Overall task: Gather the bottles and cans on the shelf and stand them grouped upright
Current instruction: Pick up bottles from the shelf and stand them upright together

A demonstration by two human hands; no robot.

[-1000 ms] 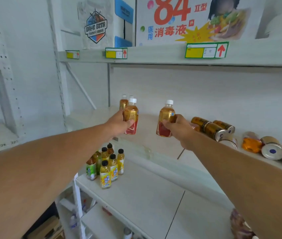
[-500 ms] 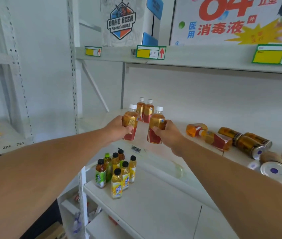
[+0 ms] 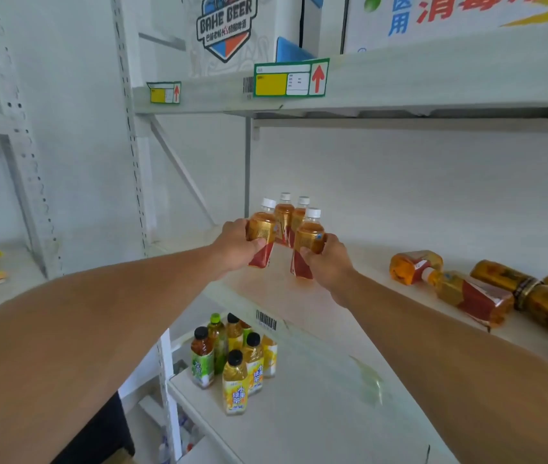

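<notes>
Amber tea bottles fill both my hands: my left hand (image 3: 236,244) clamps one bottle (image 3: 261,234), my right hand (image 3: 328,262) another (image 3: 307,242), both upright just in front of two standing bottles (image 3: 291,217) at the shelf's (image 3: 349,316) far left. More bottles and cans (image 3: 486,293) lie toppled to the right.
</notes>
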